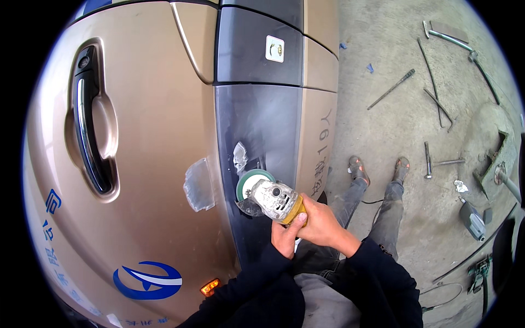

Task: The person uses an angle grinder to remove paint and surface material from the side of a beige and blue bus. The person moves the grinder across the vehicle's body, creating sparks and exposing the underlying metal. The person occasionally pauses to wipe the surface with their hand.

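Both my hands grip an angle grinder [280, 203] with a worn metal head and a yellow body. My right hand [324, 224] wraps round the body, and my left hand [285, 236] closes on it from the near side, thumb on top. The grinder's green-rimmed disc [255, 185] lies at the dark grey lower panel [257, 120] of a vehicle; whether it touches cannot be told. Just beyond the disc, a bare, scraped patch [240, 157] shows on that panel. On the gold door [147, 109], a larger dull sanded patch [199, 185] lies left of the disc.
A black door handle [90, 120] and a lit orange side lamp [210, 287] sit on the vehicle. Across the concrete floor lie hammers [428, 161], metal rods [391, 89], a grey power tool [471, 218] and a cable [373, 201]. A metal stand [495, 164] is at right.
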`<act>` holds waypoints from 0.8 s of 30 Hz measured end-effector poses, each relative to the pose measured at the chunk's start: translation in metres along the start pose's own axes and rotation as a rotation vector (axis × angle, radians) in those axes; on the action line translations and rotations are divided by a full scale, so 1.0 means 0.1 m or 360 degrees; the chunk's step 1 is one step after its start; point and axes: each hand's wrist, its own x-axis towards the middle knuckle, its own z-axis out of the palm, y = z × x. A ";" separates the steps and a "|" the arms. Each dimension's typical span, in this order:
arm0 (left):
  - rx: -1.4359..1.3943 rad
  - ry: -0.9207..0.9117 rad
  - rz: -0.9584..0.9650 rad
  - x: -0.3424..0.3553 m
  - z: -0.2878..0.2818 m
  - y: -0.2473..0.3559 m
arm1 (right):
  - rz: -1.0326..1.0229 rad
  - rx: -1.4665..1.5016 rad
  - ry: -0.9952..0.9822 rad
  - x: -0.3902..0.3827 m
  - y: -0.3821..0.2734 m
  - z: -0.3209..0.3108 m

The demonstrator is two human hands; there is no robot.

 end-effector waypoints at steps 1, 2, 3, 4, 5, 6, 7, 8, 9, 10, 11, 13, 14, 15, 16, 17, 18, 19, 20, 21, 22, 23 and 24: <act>0.0005 0.0010 -0.0005 -0.02 -0.01 -0.01 | -0.0012 0.0022 -0.0025 -0.02 0.02 0.02; 0.0040 -0.0043 0.0002 0.00 -0.01 0.03 | 0.0005 0.0025 0.0011 0.00 0.01 0.02; 0.0074 -0.0095 0.0010 0.06 -0.01 0.08 | 0.0012 0.0010 0.0031 0.04 0.01 0.02; 0.0073 -0.0110 0.0056 0.10 -0.03 0.07 | 0.0019 -0.0004 0.0050 0.07 0.01 0.03; 0.0078 -0.0106 0.0048 0.10 -0.05 0.06 | 0.0020 -0.0024 0.0075 0.10 0.00 0.02; 0.0082 -0.0104 0.0040 0.08 -0.07 0.04 | 0.0033 -0.0026 0.0065 0.08 -0.01 0.02; 0.0085 -0.0102 0.0031 0.05 -0.10 0.01 | 0.0018 -0.0017 0.0029 0.03 0.03 0.06; 0.0061 -0.0040 -0.0001 -0.04 -0.11 -0.04 | -0.0002 -0.0004 -0.0007 -0.03 0.06 0.11; 0.0042 -0.0028 0.0019 -0.10 -0.12 -0.06 | -0.0021 0.0009 -0.0042 -0.07 0.08 0.14; 0.0046 -0.0015 0.0016 -0.10 -0.13 -0.06 | -0.0033 0.0041 -0.0038 -0.09 0.09 0.16; 0.0048 0.0002 0.0006 -0.12 -0.12 -0.07 | -0.0035 0.0050 -0.0002 -0.08 0.08 0.15; 0.0132 -0.0061 -0.0012 0.00 -0.11 0.01 | -0.0037 0.0068 0.0071 0.00 0.05 0.10; 0.0124 -0.0097 0.0000 0.05 -0.11 0.03 | 0.0003 0.0069 0.0068 0.05 0.00 0.06; 0.0113 -0.0066 -0.0003 0.02 -0.11 0.02 | -0.0018 0.0082 0.0058 0.03 0.01 0.07; 0.0101 -0.0037 -0.0005 -0.04 -0.11 -0.01 | -0.0040 0.0095 0.0049 -0.01 0.02 0.09; 0.0085 -0.0017 -0.0009 -0.06 -0.09 -0.03 | -0.0058 0.0100 0.0047 -0.05 0.05 0.12; 0.0109 -0.0023 0.0005 -0.04 -0.08 -0.02 | -0.0005 0.0094 -0.0011 -0.08 0.07 0.14; 0.0133 -0.0030 0.0019 -0.02 -0.07 -0.01 | 0.0005 0.0089 0.0005 -0.07 0.09 0.12; 0.0166 -0.0022 0.0027 -0.03 -0.07 0.01 | 0.0017 0.0098 0.0010 -0.05 0.05 0.10; 0.0199 -0.0013 0.0035 -0.03 -0.07 0.02 | 0.0030 0.0107 0.0014 -0.03 0.01 0.07; 0.0184 -0.0058 0.0013 0.02 -0.09 0.05 | 0.0049 0.0101 0.0038 0.00 -0.03 0.05; 0.0150 -0.0079 0.0024 0.06 -0.10 0.05 | 0.0037 0.0118 0.0047 0.01 -0.03 0.07; 0.0143 -0.0091 0.0038 0.05 -0.10 0.06 | 0.0026 0.0135 0.0056 0.01 -0.02 0.08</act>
